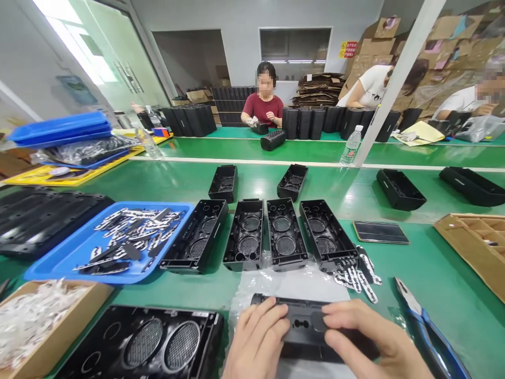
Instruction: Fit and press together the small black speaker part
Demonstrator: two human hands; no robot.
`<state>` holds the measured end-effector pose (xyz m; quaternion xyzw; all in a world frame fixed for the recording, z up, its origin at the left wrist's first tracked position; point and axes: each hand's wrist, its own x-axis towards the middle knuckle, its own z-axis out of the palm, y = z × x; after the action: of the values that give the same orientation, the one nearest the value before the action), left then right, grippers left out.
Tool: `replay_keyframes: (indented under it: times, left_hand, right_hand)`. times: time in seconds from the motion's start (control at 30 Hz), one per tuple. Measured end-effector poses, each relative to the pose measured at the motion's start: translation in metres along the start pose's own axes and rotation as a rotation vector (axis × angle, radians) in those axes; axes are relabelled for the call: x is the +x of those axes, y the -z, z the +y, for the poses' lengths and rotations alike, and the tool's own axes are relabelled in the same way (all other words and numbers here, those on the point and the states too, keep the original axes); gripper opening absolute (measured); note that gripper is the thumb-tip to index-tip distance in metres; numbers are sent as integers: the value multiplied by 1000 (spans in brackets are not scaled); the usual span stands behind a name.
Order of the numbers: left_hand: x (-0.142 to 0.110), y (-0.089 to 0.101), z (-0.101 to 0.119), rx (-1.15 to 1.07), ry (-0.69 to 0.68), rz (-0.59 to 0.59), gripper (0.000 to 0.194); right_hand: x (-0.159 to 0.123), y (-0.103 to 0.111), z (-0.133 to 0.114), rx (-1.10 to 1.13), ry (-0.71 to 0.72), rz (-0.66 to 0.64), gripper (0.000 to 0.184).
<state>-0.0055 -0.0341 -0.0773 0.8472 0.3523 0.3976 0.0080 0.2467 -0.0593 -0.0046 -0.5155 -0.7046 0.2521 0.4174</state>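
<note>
A black plastic speaker shell (304, 322) lies crosswise at the near table edge on a clear plastic sheet (276, 284). My left hand (258, 342) grips its left end with fingers over the top. My right hand (365, 339) covers its right end, thumb pressing near the middle. Beyond it stand several open black speaker shells (248, 234) in a row, grilles visible inside. A larger black speaker housing (158, 342) with two round grilles lies left of my hands.
A blue tray (59, 258) of black-and-white strips sits left; more strips (357, 273) lie right of the row. Blue-handled pliers (428, 329) lie right, a phone (379, 232) beyond. Cardboard boxes (473, 247) (59, 326) flank the bench. Other people work at the far table.
</note>
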Motion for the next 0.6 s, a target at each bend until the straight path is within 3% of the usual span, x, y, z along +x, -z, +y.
replay_keyframes:
  times: [0.13,0.6]
  left_hand:
    - [-1,-2,2,-40,2,35,36]
    - [4,0,0,-74,-3,24,35]
  right_hand:
    - [5,-19,8,-78,56,-113,13]
    - [10,-32,13,-87,144,-128,18]
